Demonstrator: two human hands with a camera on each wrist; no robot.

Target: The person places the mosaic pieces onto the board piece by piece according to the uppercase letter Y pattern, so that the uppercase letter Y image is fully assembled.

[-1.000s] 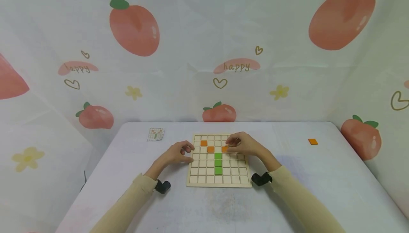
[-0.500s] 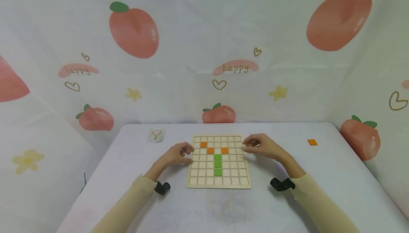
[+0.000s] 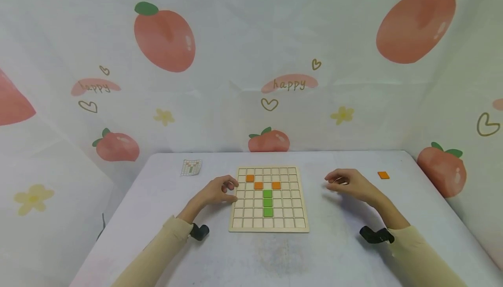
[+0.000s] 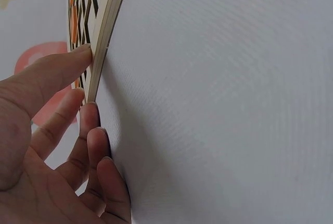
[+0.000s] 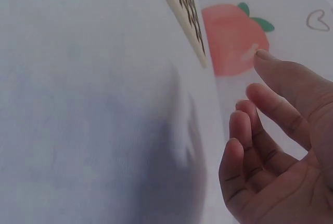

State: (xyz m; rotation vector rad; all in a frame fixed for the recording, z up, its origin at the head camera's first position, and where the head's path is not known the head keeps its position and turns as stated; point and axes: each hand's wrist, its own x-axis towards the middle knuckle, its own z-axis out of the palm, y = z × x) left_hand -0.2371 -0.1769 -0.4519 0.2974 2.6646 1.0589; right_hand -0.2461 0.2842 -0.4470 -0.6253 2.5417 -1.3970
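The wooden grid board (image 3: 268,229) lies flat mid-table, with three green tiles (image 3: 267,202) in one column. Above them are three orange tiles: one orange tile (image 3: 249,178) highest at left, another orange tile (image 3: 258,185) below it, and a right-hand orange tile (image 3: 276,185). My left hand (image 3: 215,190) rests on the board's left edge, thumb (image 4: 57,67) and fingertips touching it, fingers loosely bent. Right of the board, my right hand (image 3: 351,184) hovers above the table holding nothing, its fingers (image 5: 242,130) relaxed and apart from the thumb. A loose orange tile (image 3: 383,175) lies beyond it.
At the table's back left lies a small paper (image 3: 191,167) printed with a grid and a coloured pattern. White cloth (image 3: 220,116) with fruit prints hangs behind and beside the table (image 3: 251,261). Each wrist carries a black camera.
My right hand has drawn away from the right-hand orange tile on the board and moved rightward past the board's edge. The tile stays on the grid. My left hand has kept its place.
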